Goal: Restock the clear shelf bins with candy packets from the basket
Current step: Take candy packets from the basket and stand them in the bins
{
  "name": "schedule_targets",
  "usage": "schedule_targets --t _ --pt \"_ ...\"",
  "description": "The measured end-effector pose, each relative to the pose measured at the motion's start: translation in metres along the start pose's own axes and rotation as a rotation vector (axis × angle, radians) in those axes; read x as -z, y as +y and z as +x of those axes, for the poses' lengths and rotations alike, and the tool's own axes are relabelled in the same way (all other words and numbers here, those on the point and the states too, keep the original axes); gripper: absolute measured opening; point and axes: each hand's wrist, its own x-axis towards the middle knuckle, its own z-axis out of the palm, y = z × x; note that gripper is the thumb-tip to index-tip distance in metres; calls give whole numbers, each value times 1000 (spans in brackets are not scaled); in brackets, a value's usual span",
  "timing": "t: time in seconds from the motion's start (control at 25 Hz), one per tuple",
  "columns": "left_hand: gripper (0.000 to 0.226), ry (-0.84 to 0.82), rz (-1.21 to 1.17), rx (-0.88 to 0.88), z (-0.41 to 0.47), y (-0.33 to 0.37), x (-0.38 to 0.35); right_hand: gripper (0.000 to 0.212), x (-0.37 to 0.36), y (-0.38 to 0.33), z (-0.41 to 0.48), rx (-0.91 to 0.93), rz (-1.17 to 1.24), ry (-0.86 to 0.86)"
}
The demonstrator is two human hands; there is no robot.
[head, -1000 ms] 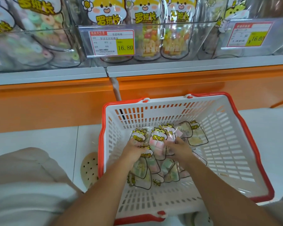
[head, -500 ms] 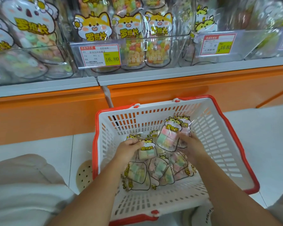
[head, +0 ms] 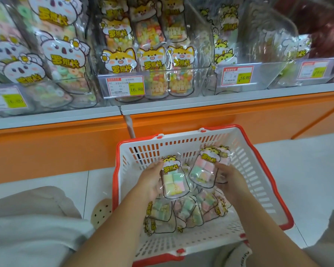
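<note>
Both hands have come up from the pile, each with candy; the left hand (head: 152, 181) grips one packet (head: 173, 179), the right hand (head: 230, 180) a second packet (head: 205, 167), both raised within the basket (head: 181, 147); spare packets (head: 187, 211) lie below; the shelf bins (head: 154, 78) likely come next.

Both hands: left (head: 150, 182), right (head: 229, 182) each hold candy packet over basket (head: 266, 189)

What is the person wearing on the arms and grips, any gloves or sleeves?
Nothing: left grip and right grip ungloved, no rings visible; left forearm and right forearm bare to the frame edge, no sleeves, watch or bands.
</note>
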Motion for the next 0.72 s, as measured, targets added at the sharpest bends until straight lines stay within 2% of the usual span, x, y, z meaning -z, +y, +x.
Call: schedule_targets --t 0.08,0.24,0.32,0.44,0.48,0.52,0.56,0.6,0.64,0.68,0.72 --pt "29 -39 -44 18 -10 7 -2 13 4 -12 -1 36 12 56" --pt "29 -75 -62 -91 -22 19 -4 16 5 -33 -14 133 -60 78" --pt "27 -110 -47 -117 -34 26 -8 17 0 -43 -28 171 -63 -15" --pt "49 -253 40 -158 -57 39 -21 15 -26 -52 -56 253 -339 -154" --pt "64 -317 79 -194 -64 42 -27 11 -35 -54 -63 298 -416 -136" --pt "90 -362 111 -222 -68 44 -32 9 -41 -58 -70 341 -445 -118" --pt "115 -378 137 -259 -69 45 -35 10 -44 -63 -74 377 -457 -114" --pt "130 -390 139 -281 -71 46 -40 15 -45 -71 -78 398 -469 -122" --pt "135 -381 137 -314 -69 48 -43 21 -43 -79 -80 393 -477 -129" --pt "132 -389 149 -326 -74 52 -46 25 -42 -88 -83 360 -471 -128" --pt "118 -421 157 -316 -83 58 -50 26 -40 -97 -86 314 -456 -132"
